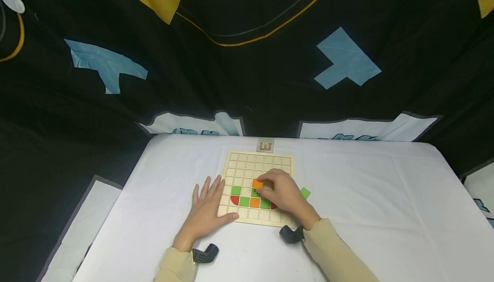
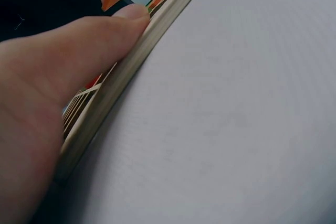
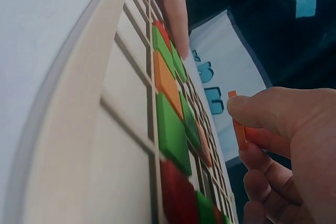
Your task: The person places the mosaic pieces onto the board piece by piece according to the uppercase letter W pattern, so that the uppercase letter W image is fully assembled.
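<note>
My right hand [image 1: 283, 192] pinches an orange square tile [image 3: 239, 129] between thumb and fingers, above the wooden grid board [image 1: 243, 162]. My left hand [image 1: 208, 209] lies with straight fingers at the board's left side; its thumb [image 2: 118, 30] rests on the near edge. On the board, a row holds a red rounded piece [image 1: 235, 200], a green tile [image 1: 244, 201], an orange tile [image 1: 254, 203], another green tile [image 1: 265, 204] and a red piece [image 3: 178, 192]. Behind that row lies a green tile [image 1: 236, 190] and, in the right wrist view, a second orange tile [image 3: 203, 145]. My right hand covers part of the board.
A loose green tile [image 1: 305, 193] lies just right of the board. Beyond the far edge is a small patterned card [image 1: 265, 145]. White cloth covers the table [image 1: 359, 196], and a dark printed curtain [image 1: 247, 84] hangs behind it.
</note>
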`<state>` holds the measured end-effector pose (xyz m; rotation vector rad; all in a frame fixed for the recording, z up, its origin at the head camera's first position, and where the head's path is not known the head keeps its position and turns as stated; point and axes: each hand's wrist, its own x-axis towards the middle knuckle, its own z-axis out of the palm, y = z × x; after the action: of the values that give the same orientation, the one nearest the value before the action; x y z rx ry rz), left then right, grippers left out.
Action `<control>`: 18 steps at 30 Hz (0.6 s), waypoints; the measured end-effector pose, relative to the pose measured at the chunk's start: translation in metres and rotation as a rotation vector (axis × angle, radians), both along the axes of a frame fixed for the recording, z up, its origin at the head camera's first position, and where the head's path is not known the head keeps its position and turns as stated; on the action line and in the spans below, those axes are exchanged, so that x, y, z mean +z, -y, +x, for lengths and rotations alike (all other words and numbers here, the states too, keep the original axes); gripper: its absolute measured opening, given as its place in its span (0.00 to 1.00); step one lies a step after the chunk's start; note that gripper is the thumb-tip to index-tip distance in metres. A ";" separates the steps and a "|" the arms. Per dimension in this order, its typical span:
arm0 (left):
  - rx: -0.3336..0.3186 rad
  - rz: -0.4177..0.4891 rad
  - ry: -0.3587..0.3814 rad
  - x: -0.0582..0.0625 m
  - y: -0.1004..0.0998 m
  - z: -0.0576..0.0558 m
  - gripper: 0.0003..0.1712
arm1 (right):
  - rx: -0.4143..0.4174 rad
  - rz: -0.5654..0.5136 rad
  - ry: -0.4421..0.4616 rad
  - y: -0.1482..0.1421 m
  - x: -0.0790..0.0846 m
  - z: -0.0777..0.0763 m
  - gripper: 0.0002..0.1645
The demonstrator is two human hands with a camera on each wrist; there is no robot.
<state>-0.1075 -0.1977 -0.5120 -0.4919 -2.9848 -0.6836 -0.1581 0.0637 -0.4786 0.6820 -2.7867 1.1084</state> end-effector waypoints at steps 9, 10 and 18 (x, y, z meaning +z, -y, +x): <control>-0.001 -0.005 0.014 0.000 0.001 0.000 0.64 | 0.015 -0.009 0.000 0.016 -0.002 -0.007 0.14; 0.000 -0.006 0.013 0.000 0.001 0.000 0.64 | 0.013 -0.008 0.004 0.017 -0.002 -0.007 0.15; -0.002 -0.012 0.006 0.000 0.001 0.000 0.63 | 0.009 0.012 0.014 0.028 -0.002 -0.014 0.15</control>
<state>-0.1079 -0.1986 -0.5122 -0.4941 -2.9966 -0.6684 -0.1717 0.0357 -0.4804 0.6920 -2.8074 1.1029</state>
